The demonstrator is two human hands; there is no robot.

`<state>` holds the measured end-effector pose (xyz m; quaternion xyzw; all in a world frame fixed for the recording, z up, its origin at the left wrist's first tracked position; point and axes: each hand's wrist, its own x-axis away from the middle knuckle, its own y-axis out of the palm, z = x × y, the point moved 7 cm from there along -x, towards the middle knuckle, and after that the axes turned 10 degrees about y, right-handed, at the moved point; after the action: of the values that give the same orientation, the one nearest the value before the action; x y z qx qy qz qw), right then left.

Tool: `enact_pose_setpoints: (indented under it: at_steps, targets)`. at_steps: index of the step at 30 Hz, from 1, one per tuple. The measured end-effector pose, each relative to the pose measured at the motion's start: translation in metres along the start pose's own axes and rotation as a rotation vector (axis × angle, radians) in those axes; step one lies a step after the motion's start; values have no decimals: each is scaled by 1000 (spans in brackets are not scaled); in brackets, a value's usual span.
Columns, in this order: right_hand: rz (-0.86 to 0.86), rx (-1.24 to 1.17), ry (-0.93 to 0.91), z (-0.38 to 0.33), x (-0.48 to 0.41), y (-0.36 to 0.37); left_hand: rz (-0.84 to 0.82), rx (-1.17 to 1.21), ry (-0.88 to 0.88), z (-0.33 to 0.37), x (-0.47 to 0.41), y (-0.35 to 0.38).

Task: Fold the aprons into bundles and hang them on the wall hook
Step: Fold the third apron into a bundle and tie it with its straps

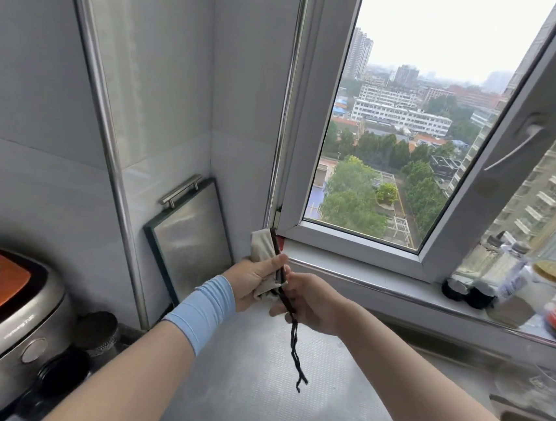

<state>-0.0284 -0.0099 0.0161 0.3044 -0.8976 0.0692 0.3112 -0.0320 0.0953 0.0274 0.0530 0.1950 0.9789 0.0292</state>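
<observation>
Bare steel desk (245, 397) lay open in the middle. A rice cooker (10, 330) and dark jars (96, 332) crowded its left edge, a leaning metal board (192, 236) the back corner, bottles (514, 277) the windowsill (382, 279) at right.

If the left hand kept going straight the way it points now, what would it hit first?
The left hand, holding the apron bundle, would probably meet the window frame at its lower left corner; depth is unclear, so perhaps the tiled wall beside it.

The left hand (253, 284) hides most of the apron bundle (261, 246); sill bottles (519, 279) blurred
</observation>
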Motion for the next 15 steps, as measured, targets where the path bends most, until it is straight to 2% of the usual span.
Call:
enact_pose_setpoints:
  at_steps: [3,8,12,15]
  targets:
    - [105,188,-26,0,-1,-9,8,-3,-14,-1,4,-6]
    - [362,683,-128,-10,-1,-29,-35,-115,-51,1,11,-17]
    - [417,931,-210,-23,14,-33,-1,-420,-79,2,8,-35]
    - [456,1200,-286,-34,24,-29,11,-850,-92,11,9,-39]
